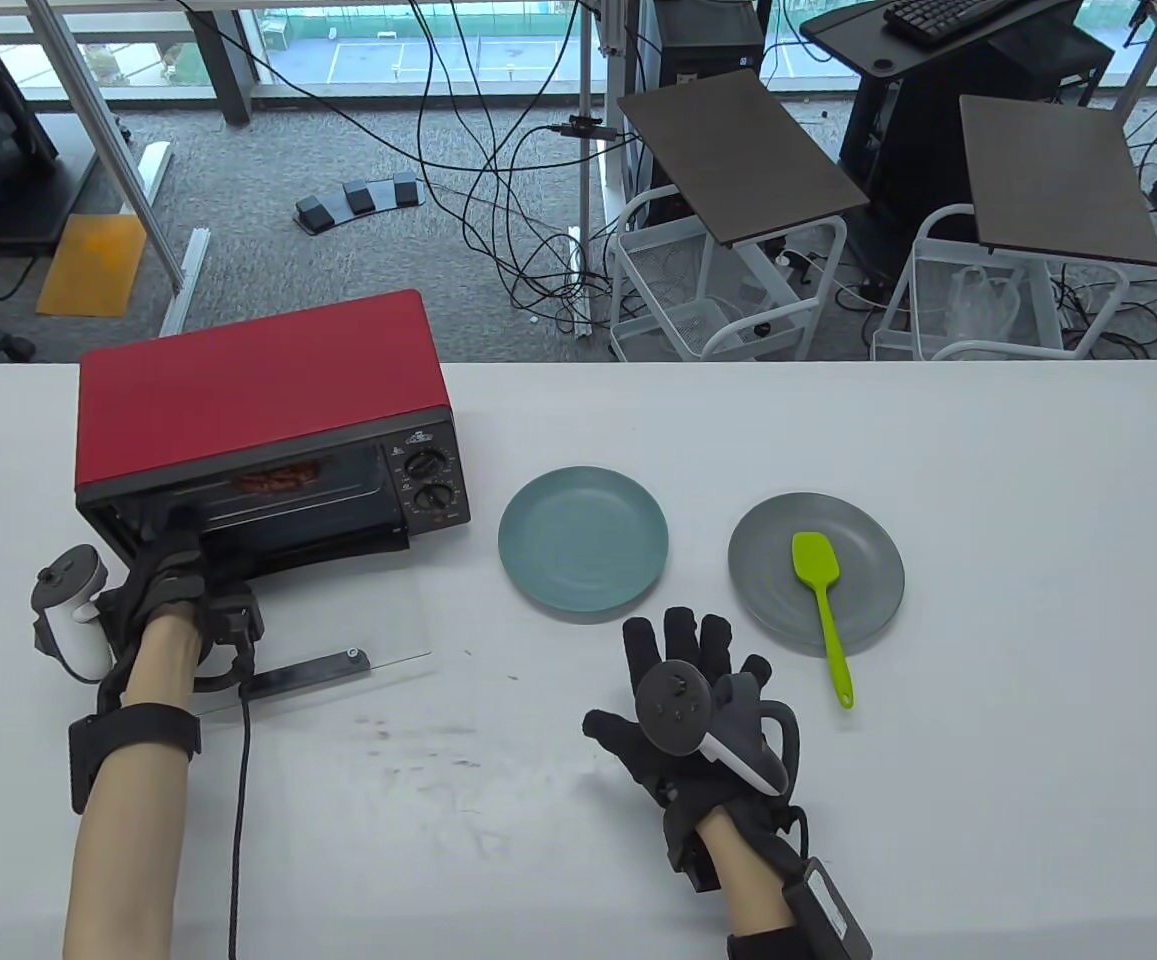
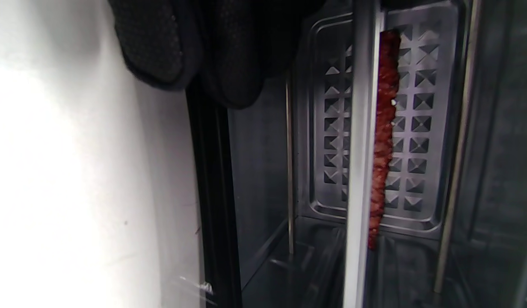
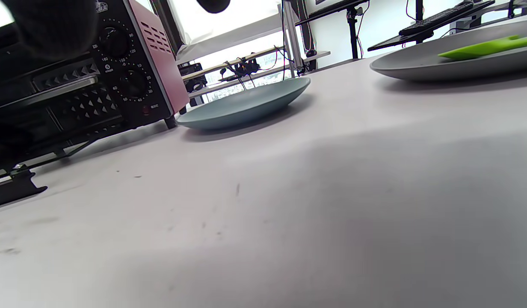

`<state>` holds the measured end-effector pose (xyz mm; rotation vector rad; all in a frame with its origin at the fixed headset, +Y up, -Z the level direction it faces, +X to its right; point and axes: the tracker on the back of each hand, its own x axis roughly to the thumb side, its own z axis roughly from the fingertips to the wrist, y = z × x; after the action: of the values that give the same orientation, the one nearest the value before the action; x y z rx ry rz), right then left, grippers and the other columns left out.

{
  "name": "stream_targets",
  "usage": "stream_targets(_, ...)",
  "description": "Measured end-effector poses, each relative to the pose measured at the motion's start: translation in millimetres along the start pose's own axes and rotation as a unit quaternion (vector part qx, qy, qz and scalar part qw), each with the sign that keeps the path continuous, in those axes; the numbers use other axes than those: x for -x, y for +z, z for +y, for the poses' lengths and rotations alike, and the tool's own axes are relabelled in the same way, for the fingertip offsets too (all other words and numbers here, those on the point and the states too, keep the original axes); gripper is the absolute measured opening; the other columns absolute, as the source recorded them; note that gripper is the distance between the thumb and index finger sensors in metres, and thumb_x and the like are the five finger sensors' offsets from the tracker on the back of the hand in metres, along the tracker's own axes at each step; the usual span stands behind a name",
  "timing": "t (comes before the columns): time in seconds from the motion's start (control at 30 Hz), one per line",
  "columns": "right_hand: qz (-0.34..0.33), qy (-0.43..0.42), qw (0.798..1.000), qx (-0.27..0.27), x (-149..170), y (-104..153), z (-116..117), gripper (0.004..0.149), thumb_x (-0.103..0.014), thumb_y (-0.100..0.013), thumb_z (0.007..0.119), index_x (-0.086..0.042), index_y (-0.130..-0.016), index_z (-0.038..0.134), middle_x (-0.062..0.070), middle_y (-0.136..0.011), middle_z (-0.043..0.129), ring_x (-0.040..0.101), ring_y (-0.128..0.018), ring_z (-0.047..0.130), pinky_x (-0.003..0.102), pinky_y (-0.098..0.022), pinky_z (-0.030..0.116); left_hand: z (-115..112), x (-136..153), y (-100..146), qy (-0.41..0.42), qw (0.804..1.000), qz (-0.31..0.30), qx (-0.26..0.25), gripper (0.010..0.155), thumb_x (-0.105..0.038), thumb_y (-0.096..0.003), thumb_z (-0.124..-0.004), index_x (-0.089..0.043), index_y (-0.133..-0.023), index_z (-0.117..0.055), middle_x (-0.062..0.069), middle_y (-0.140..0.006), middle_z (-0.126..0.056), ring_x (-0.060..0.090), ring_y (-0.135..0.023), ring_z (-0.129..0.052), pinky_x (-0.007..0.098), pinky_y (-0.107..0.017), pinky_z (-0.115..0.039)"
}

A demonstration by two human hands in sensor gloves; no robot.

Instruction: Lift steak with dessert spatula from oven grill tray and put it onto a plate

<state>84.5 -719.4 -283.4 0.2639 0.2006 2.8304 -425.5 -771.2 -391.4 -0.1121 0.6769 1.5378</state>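
Observation:
The steak (image 1: 278, 478) lies on the grill tray (image 1: 238, 500) inside the red toaster oven (image 1: 258, 400), whose glass door (image 1: 338, 620) is folded down flat. In the left wrist view the steak (image 2: 383, 137) shows edge-on behind the tray's bright rim (image 2: 359, 149). My left hand (image 1: 173, 555) reaches into the oven's left front corner. Two fingertips (image 2: 161, 55) hang free, and the others are hidden near the rim. My right hand (image 1: 693, 680) rests flat on the table, holding nothing. The green dessert spatula (image 1: 823, 600) lies on a grey plate (image 1: 868, 600), and a teal plate (image 1: 583, 538) stands bare.
The oven's knobs (image 1: 428, 480) face the teal plate (image 3: 246, 105). The spatula's handle sticks out over the grey plate's near rim toward my right hand. A black cable (image 1: 238, 800) runs from my left wrist down the table. Carts and cables stand beyond the table's far edge.

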Motion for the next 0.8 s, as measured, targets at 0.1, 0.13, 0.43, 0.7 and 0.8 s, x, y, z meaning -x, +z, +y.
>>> stream_targets(0.1, -0.001, 0.000, 1.000, -0.002, 0.3, -0.2, 0.6, 0.092, -0.070, -0.049, 0.064, -0.022, -0.114, 0.021, 0.021, -0.118, 0.008, 0.054, -0.103, 0.005, 0.084, -0.065, 0.021, -0.5, 4.7, 4.7, 0.022, 1.000, -0.012, -0.009, 0.070, -0.075, -0.0733, -0.051, -0.031, -0.121, -0.023, -0.012, -0.121, -0.058, -0.017, -0.089, -0.090, 0.026, -0.055, -0.089)
stream_targets(0.13, -0.002, 0.000, 1.000, -0.003, 0.2, -0.3, 0.8, 0.092, -0.070, -0.049, 0.064, -0.022, -0.114, 0.021, 0.021, -0.118, 0.008, 0.054, -0.103, 0.005, 0.084, -0.065, 0.021, -0.4, 6.2, 7.1, 0.026, 0.999, -0.014, -0.017, 0.071, -0.074, -0.0727, -0.053, -0.031, -0.120, -0.023, -0.012, -0.120, -0.059, -0.014, -0.088, -0.092, 0.028, -0.054, -0.089)
stream_targets(0.43, -0.011, 0.005, 1.000, -0.009, -2.4, -1.1, 3.4, 0.092, -0.070, -0.049, 0.064, -0.022, -0.114, 0.020, 0.021, -0.118, 0.008, 0.054, -0.103, 0.006, 0.084, -0.065, 0.022, -1.0, 17.3, 23.0, 0.079, 0.996, -0.023, -0.036, 0.069, -0.066, -0.0659, -0.063, -0.028, -0.113, -0.030, -0.013, -0.107, -0.074, 0.002, -0.081, -0.100, 0.039, -0.055, -0.088)
stream_targets(0.7, -0.012, -0.002, 1.000, -0.015, -2.0, -1.5, 4.1, 0.092, -0.070, -0.049, 0.063, -0.022, -0.114, 0.020, 0.021, -0.118, 0.008, 0.054, -0.103, 0.008, 0.083, -0.066, 0.023, -3.8, 26.4, 35.0, 0.155, 0.987, -0.035, -0.012, 0.057, -0.058, -0.0623, -0.068, -0.027, -0.104, -0.045, -0.015, -0.100, -0.079, 0.007, -0.079, -0.103, 0.038, -0.054, -0.091)
stream_targets(0.8, -0.017, -0.002, 1.000, -0.011, -4.4, -1.0, 4.4, 0.092, -0.070, -0.049, 0.063, -0.022, -0.114, 0.019, 0.021, -0.118, 0.008, 0.054, -0.104, 0.009, 0.083, -0.066, 0.023, -5.1, 30.6, 39.8, 0.163, 0.986, -0.042, -0.016, 0.055, -0.057, -0.0617, -0.068, -0.025, -0.101, -0.048, -0.015, -0.098, -0.080, 0.005, -0.079, -0.104, 0.036, -0.053, -0.092)
